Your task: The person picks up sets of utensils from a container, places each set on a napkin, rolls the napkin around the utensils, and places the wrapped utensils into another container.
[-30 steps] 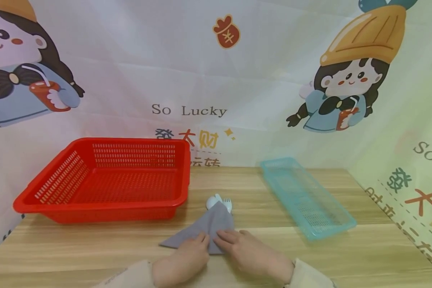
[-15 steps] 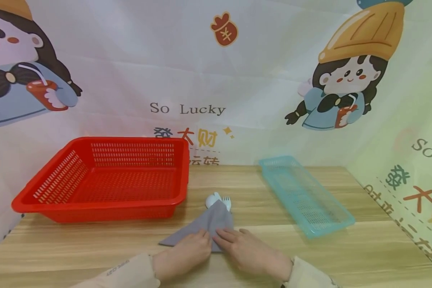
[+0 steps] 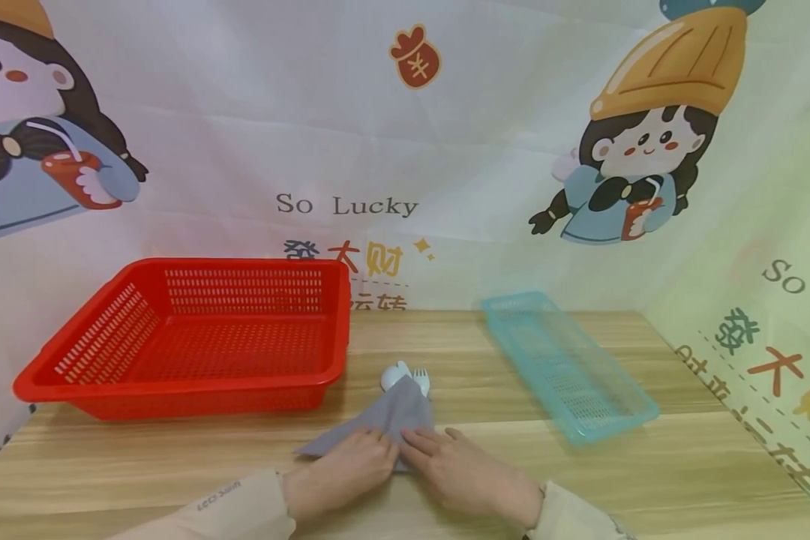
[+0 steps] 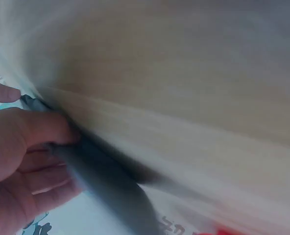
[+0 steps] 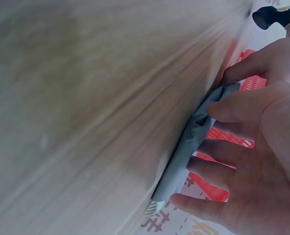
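Backdrop: I see a pale printed sheet [image 3: 472,150] behind the work, with "So Lucky" lettering, cartoon figures in orange hats and a small red pouch motif.
Table: wood-grained top [image 3: 445,337], running back to the sheet.
Left hand: I have the left hand [image 3: 344,469] at the cloth's near part, its fingers bent; from the left wrist I make out the thumb on one face and fingers on the other, pinching it.
Right hand: the right hand [image 3: 469,472] lies just beside it, fingers nearly straight and a little spread, resting on the cloth without a grip around it.
Cloth: grey cloth [image 3: 400,409], folded, on the table under both hands; one point faces away from me, one corner reaches out to the left.
Cutlery: a white spoon [image 3: 391,377] and fork [image 3: 421,379] poke out past the far point, a third white piece between them, its kind unclear to me.
Sleeves: light cuffs [image 3: 243,506] at both wrists.
Red basket: left of the cloth, apart from it [image 3: 175,390].
Blue basket: to the right, slanted, well apart [image 3: 547,382].
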A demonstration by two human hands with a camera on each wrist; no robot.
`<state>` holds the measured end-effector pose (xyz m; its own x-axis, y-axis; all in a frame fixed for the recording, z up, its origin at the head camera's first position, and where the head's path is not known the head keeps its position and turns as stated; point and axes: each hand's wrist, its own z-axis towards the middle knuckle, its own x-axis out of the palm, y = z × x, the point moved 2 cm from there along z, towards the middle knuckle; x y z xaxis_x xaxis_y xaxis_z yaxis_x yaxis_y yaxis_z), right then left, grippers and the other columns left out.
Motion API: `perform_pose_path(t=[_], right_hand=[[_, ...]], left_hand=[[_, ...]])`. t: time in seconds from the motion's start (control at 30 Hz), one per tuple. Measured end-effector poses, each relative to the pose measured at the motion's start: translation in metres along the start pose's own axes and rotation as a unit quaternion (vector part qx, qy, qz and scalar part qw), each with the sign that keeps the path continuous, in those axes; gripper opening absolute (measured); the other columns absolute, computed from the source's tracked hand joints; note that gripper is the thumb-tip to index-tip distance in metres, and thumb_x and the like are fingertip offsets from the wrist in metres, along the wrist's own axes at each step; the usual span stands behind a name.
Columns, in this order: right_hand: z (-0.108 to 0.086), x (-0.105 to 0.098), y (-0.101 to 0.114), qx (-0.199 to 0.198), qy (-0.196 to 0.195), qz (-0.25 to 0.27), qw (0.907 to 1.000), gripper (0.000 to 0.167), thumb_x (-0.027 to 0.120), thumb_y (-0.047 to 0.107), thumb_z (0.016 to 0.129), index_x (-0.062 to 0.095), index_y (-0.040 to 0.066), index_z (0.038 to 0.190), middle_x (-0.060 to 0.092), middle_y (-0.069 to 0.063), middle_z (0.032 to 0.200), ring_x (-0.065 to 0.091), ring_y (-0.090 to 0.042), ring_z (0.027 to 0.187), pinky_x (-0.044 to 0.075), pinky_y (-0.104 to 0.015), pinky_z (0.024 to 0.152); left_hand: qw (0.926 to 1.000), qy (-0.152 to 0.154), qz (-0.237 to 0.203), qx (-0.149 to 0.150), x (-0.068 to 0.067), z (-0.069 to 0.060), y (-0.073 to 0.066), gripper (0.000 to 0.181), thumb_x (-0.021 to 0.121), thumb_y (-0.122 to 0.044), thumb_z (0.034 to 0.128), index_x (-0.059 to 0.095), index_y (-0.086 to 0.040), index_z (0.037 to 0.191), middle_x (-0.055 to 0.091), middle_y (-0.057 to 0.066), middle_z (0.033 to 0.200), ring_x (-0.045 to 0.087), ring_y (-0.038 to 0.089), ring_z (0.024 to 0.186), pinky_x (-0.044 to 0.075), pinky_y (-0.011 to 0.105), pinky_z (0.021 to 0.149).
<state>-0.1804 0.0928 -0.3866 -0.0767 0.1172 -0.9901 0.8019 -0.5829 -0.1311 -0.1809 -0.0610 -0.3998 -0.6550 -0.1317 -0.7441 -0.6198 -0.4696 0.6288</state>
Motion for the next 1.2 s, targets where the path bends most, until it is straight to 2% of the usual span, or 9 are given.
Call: perform_pose_path(t=[0.2, 0.3, 0.4, 0.5, 0.6, 0.83, 1.0, 1.1, 1.2], right_hand=[[-0.001, -0.001, 0.000, -0.004, -0.008, -0.013, 0.9999, 0.046, 0.052, 0.015, 0.086, 0.043, 0.008, 0.131, 0.041, -0.009, 0.135, 0.041, -0.021, 0.122, 0.043, -0.042, 0.089], [-0.001, -0.001, 0.001, -0.006, -0.007, -0.013, 0.9999, 0.046, 0.052, 0.016, 0.086, 0.044, 0.009, 0.131, 0.041, -0.009, 0.135, 0.041, -0.021, 0.122, 0.043, -0.042, 0.088], [0.000, 0.000, 0.001, -0.008, -0.014, -0.006, 0.9999, 0.046, 0.052, 0.016, 0.086, 0.045, 0.010, 0.130, 0.043, -0.009, 0.134, 0.042, -0.021, 0.121, 0.044, -0.042, 0.087], [0.003, 0.001, -0.002, -0.018, -0.048, -0.002, 0.9987, 0.040, 0.052, 0.016, 0.086, 0.050, 0.010, 0.126, 0.048, -0.008, 0.129, 0.047, -0.020, 0.115, 0.045, -0.038, 0.084], [0.006, 0.001, -0.005, -0.032, -0.089, 0.001, 0.9955, 0.034, 0.051, 0.016, 0.087, 0.056, 0.010, 0.120, 0.054, -0.009, 0.121, 0.053, -0.020, 0.106, 0.046, -0.035, 0.080], [0.012, -0.002, -0.008, -0.040, -0.111, 0.023, 0.9927, 0.026, 0.056, 0.017, 0.084, 0.062, 0.009, 0.108, 0.060, -0.006, 0.105, 0.057, -0.018, 0.093, 0.048, -0.031, 0.077], [0.019, -0.003, -0.010, -0.033, -0.119, 0.052, 0.9910, 0.023, 0.058, 0.019, 0.083, 0.064, 0.008, 0.103, 0.061, -0.004, 0.100, 0.057, -0.015, 0.092, 0.047, -0.028, 0.080], [0.026, -0.003, -0.013, -0.023, -0.119, 0.079, 0.9895, 0.024, 0.060, 0.017, 0.082, 0.063, 0.006, 0.103, 0.061, -0.004, 0.100, 0.057, -0.015, 0.092, 0.046, -0.026, 0.082], [0.033, -0.003, -0.016, -0.013, -0.121, 0.084, 0.9890, 0.025, 0.065, 0.017, 0.078, 0.064, 0.007, 0.100, 0.060, -0.003, 0.094, 0.056, -0.013, 0.087, 0.045, -0.022, 0.078]], left_hand=[[0.9984, -0.010, 0.019, 0.052, 0.000, -0.004, 0.003, 0.009, 0.054, -0.019, 0.0821, 0.056, -0.015, 0.090, 0.057, -0.006, 0.070, 0.053, 0.005, 0.065, 0.042, 0.019, 0.056], [0.9977, -0.009, 0.016, 0.065, 0.000, -0.008, 0.005, 0.008, 0.054, -0.019, 0.0816, 0.055, -0.015, 0.089, 0.055, -0.007, 0.067, 0.052, 0.004, 0.062, 0.041, 0.019, 0.055], [0.9982, 0.011, -0.029, 0.051, -0.001, -0.010, 0.008, 0.010, 0.057, -0.016, 0.0800, 0.058, -0.014, 0.089, 0.055, -0.006, 0.066, 0.051, 0.005, 0.062, 0.041, 0.019, 0.055], [0.9949, 0.030, -0.093, 0.026, -0.002, -0.012, 0.013, 0.008, 0.060, -0.012, 0.0770, 0.061, -0.013, 0.085, 0.055, -0.005, 0.065, 0.051, 0.006, 0.062, 0.041, 0.019, 0.055], [0.9926, 0.031, -0.116, 0.019, -0.001, -0.014, 0.015, 0.005, 0.061, -0.011, 0.0751, 0.061, -0.014, 0.079, 0.054, -0.005, 0.065, 0.050, 0.006, 0.061, 0.040, 0.019, 0.054], [0.9940, 0.034, -0.101, 0.026, 0.000, -0.016, 0.014, 0.004, 0.062, -0.012, 0.0754, 0.061, -0.014, 0.079, 0.054, -0.005, 0.066, 0.049, 0.005, 0.061, 0.039, 0.017, 0.052], [0.9962, 0.022, -0.075, 0.037, 0.002, -0.016, 0.013, 0.003, 0.062, -0.014, 0.0755, 0.062, -0.015, 0.078, 0.054, -0.006, 0.065, 0.049, 0.005, 0.060, 0.037, 0.017, 0.051], [0.9965, 0.025, -0.068, 0.043, 0.001, -0.016, 0.012, 0.003, 0.062, -0.015, 0.0754, 0.063, -0.017, 0.075, 0.054, -0.006, 0.066, 0.049, 0.005, 0.061, 0.037, 0.017, 0.051], [0.9967, 0.031, -0.063, 0.039, 0.001, -0.016, 0.011, 0.006, 0.063, -0.015, 0.0749, 0.064, -0.019, 0.071, 0.054, -0.006, 0.066, 0.048, 0.005, 0.060, 0.037, 0.017, 0.051]])
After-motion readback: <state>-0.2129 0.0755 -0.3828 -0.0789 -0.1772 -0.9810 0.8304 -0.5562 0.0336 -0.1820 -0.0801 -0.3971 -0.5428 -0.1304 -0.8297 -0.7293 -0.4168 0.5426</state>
